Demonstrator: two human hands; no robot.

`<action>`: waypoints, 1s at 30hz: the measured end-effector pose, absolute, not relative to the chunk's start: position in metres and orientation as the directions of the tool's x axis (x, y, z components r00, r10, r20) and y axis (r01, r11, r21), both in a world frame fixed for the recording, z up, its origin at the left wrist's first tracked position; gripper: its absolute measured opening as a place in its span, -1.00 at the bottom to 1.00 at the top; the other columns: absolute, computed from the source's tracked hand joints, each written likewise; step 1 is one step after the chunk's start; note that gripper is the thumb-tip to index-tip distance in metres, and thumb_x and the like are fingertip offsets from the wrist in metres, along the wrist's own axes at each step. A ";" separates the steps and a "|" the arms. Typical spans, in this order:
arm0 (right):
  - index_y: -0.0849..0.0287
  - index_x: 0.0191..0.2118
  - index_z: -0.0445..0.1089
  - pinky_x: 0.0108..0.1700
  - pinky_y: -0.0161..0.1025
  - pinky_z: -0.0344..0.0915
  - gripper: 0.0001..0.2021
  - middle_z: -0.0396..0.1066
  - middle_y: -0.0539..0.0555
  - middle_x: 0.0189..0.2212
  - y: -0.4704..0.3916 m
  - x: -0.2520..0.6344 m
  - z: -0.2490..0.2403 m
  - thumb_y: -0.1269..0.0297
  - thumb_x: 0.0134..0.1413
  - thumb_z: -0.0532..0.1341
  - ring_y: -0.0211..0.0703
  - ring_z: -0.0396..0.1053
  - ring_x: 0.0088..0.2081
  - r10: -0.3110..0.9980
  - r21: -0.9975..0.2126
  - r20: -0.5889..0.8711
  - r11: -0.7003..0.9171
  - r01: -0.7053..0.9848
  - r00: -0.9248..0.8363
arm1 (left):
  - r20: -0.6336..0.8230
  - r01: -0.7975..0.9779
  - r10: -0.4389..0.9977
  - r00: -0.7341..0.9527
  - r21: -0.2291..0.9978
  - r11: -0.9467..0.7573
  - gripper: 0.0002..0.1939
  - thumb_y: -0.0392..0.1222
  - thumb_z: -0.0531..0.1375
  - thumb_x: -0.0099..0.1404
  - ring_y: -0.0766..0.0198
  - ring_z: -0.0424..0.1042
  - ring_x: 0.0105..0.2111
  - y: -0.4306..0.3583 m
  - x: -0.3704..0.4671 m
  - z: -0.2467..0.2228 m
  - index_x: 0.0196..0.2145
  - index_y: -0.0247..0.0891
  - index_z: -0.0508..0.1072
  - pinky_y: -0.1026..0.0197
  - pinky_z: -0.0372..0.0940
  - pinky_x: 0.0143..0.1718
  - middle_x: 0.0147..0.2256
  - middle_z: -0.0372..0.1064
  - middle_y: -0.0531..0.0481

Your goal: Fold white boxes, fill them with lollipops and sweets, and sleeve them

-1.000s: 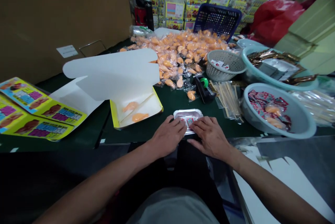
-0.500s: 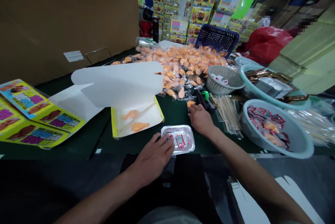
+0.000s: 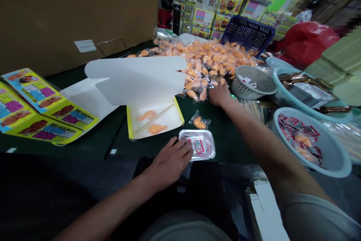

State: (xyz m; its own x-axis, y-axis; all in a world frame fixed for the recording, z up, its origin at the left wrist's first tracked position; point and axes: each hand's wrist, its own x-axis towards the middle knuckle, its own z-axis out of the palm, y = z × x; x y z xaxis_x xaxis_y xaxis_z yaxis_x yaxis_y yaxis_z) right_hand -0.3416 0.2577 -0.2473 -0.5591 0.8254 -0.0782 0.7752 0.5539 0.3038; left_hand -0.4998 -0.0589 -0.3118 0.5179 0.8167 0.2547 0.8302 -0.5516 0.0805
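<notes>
My left hand [image 3: 172, 158] lies with fingers stretched out over the left edge of a clear-lidded foil tray [image 3: 209, 145]. A small red-and-white printed sachet [image 3: 199, 146] shows in the tray. Just beyond the tray sits a single orange drumstick-shaped piece in a clear wrapper [image 3: 199, 122]. My right hand [image 3: 220, 95] reaches to the near edge of a pile of wrapped orange pieces [image 3: 208, 58]; its fingertips are hidden among the wrappers. To the left, an open yellow-edged carton [image 3: 169, 115] holds two orange pieces and a thin stick.
A grey perforated basket [image 3: 254, 87], a bowl of sachets [image 3: 335, 154] and a blue tub [image 3: 345, 113] stand at the right. Wrapped sticks [image 3: 251, 109] lie beside my right forearm. Printed yellow cartons [image 3: 50, 109] lie left, before a large cardboard box [image 3: 79, 11].
My right hand has moved away from the wrapped orange piece near the tray to the pile farther back. That piece now lies nearer the tray. My left hand stays on the tray.
</notes>
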 end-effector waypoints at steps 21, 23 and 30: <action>0.18 -0.33 0.53 -0.35 -0.25 0.15 -0.70 0.43 -0.01 -0.45 0.084 -0.259 -0.251 0.03 0.24 0.29 -0.20 0.30 -0.41 0.761 -0.697 -0.250 0.288 0.657 -0.599 | 0.174 0.843 0.837 0.518 0.060 -0.534 -0.66 -0.29 0.10 0.53 -0.04 0.32 0.23 -0.042 -0.488 -0.299 0.19 -0.31 0.48 -0.08 0.19 0.14 0.24 0.41 -0.23; 0.17 -0.32 0.54 -0.33 -0.22 0.14 -0.77 0.43 0.04 -0.42 0.076 -0.267 -0.255 0.15 0.29 0.27 -0.14 0.34 -0.36 0.772 -0.481 -0.173 0.475 0.736 -0.612 | 0.176 0.841 0.833 0.525 0.047 -0.540 -0.66 -0.29 0.08 0.54 -0.05 0.32 0.22 -0.041 -0.487 -0.300 0.18 -0.32 0.49 -0.09 0.19 0.13 0.23 0.41 -0.23; 0.19 0.08 0.50 -0.07 -0.09 0.31 -0.70 0.46 0.18 -0.13 0.069 -0.270 -0.256 0.25 0.27 0.34 0.05 0.38 -0.09 0.689 -0.107 0.067 0.724 0.681 -0.722 | 0.205 0.838 0.827 0.524 0.049 -0.543 -0.66 -0.25 0.10 0.55 -0.04 0.32 0.22 -0.039 -0.488 -0.306 0.19 -0.30 0.50 -0.08 0.16 0.13 0.23 0.41 -0.25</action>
